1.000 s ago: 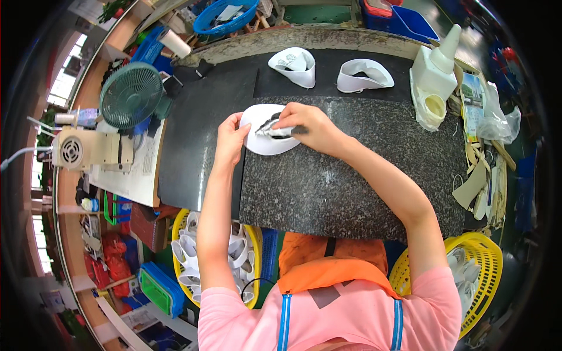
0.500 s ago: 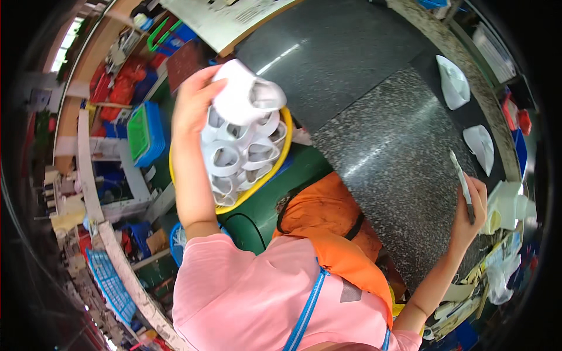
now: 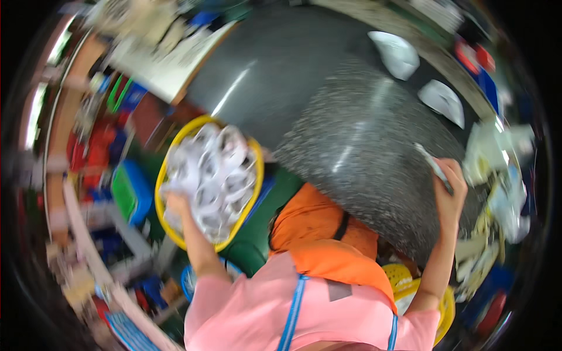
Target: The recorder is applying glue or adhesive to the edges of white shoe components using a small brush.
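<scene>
My left hand [image 3: 176, 203] reaches into the left side of a yellow-rimmed basket [image 3: 256, 202], among several white hollow, shell-like pieces [image 3: 212, 190]. Motion blur smears its fingers, and whether they grip a piece is unclear. Over the right part of the speckled dark worktop [image 3: 351, 152], my right hand [image 3: 451, 186] is closed round a slim pen-like tool [image 3: 430, 159], pale with a darker end by the palm. Its tip points up and to the left. Beyond that hand, two white curved pieces [image 3: 396, 55] [image 3: 442, 100] lie apart near the worktop's far right edge.
A pale board [image 3: 170, 61] lies at the far left of the worktop. Green and blue bins [image 3: 132, 190] stand left of the basket. Clear plastic bags [image 3: 506, 202] and scraps crowd the right edge. Another yellow basket [image 3: 446, 316] sits beneath my right arm.
My left hand has gone down into the basket from above it, where it held up a white piece. The whole view has turned, while the right hand keeps the tool.
</scene>
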Demonstrator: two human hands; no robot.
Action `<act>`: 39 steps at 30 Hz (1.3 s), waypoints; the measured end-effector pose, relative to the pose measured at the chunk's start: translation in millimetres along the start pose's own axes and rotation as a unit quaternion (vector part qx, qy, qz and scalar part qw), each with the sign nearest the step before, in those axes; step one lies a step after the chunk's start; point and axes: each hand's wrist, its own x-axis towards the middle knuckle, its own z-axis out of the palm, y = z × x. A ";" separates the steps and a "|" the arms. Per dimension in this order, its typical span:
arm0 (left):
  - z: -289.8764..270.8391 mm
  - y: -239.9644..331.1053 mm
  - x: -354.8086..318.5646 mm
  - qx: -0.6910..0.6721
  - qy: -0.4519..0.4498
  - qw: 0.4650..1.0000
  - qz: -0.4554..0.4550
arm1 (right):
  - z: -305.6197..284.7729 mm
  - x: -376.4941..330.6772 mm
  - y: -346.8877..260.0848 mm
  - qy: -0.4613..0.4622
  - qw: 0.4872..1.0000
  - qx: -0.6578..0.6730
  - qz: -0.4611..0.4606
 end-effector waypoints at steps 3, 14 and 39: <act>-82.8 96.3 23.2 -0.053 -0.047 0.996 -0.059 | -14.7 -10.5 18.0 0.045 0.998 -0.017 0.046; -268.1 624.2 -50.1 -0.340 0.097 0.617 0.703 | -30.8 -30.2 31.2 0.065 0.990 0.005 0.127; -280.8 437.4 -66.5 -0.229 0.002 0.504 0.833 | -115.0 -7.7 177.9 0.210 0.921 -0.262 0.197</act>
